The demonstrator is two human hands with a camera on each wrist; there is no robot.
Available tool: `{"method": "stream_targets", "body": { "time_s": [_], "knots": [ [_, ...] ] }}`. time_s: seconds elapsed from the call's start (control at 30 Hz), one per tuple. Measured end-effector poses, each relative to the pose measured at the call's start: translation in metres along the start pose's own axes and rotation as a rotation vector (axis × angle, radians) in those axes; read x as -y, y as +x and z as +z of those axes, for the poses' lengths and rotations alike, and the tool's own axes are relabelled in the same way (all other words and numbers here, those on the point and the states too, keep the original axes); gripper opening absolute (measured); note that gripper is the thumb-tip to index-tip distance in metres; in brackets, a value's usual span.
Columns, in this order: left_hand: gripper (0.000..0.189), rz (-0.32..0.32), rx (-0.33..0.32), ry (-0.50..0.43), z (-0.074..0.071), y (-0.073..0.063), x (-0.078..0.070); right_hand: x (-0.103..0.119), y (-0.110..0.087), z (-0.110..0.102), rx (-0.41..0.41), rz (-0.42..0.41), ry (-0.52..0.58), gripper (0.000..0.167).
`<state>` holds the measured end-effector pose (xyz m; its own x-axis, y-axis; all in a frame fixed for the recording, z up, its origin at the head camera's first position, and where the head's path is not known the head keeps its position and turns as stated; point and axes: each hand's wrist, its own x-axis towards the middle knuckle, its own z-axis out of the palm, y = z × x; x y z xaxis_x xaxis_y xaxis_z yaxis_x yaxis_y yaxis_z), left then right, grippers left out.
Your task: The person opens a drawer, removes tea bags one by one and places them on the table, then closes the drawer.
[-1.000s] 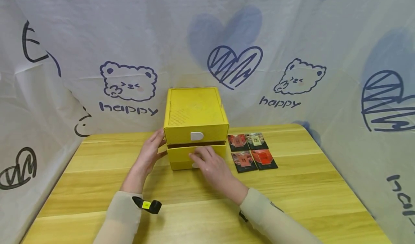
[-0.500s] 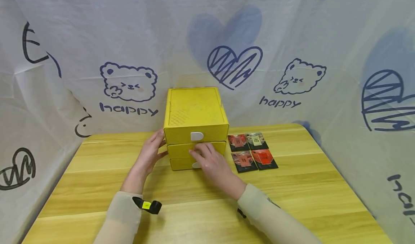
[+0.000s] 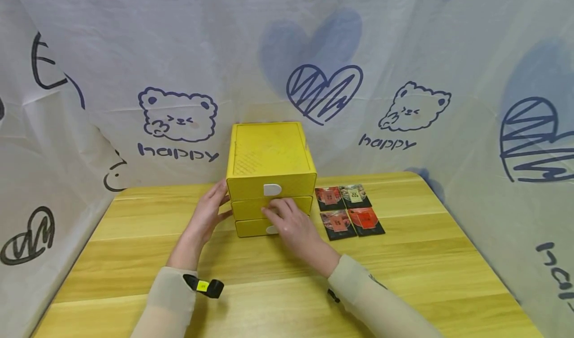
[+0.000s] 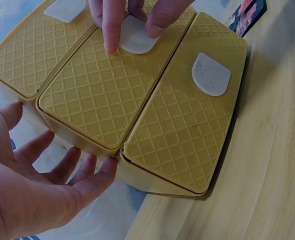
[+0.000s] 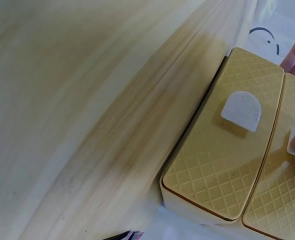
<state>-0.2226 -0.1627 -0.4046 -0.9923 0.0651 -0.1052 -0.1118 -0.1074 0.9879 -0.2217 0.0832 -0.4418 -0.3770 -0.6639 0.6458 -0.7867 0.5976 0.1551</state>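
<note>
A yellow three-drawer desktop box (image 3: 271,148) stands on the wooden table, its drawer fronts flush and each with a white tab handle. My right hand (image 3: 293,228) is at the middle drawer (image 3: 245,209); in the left wrist view its thumb and fingers pinch that drawer's white tab (image 4: 137,44). My left hand (image 3: 206,212) steadies the box's left side, with spread fingertips (image 4: 107,167) touching the side wall along its front edge. The bottom drawer's tab (image 5: 241,110) shows in full in the right wrist view, untouched.
Several dark square packets with red and pale labels, such as this red one (image 3: 365,219), lie in a block right of the box. The wooden table (image 3: 269,288) reaches back to a white printed cloth (image 3: 251,39), close behind the box.
The middle drawer, standing partly out a second ago, has slid back in under my right hand and now sits flush. My left hand has stayed at the box's side.
</note>
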Motion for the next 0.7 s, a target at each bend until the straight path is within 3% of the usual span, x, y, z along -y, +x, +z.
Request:
{"method": "stream_targets", "body": {
  "time_s": [0.13,0.7],
  "knots": [
    [0.061,0.006,-0.002,0.001,0.0001,0.0006,0.0007,0.0003,-0.0004,0.0001,0.006,0.002,-0.014,0.051],
    [0.061,0.014,-0.001,0.008,-0.0005,0.0014,0.0031,0.0037,-0.0061,-0.0056,-0.062,-0.031,-0.019,0.036]
  ]
}}
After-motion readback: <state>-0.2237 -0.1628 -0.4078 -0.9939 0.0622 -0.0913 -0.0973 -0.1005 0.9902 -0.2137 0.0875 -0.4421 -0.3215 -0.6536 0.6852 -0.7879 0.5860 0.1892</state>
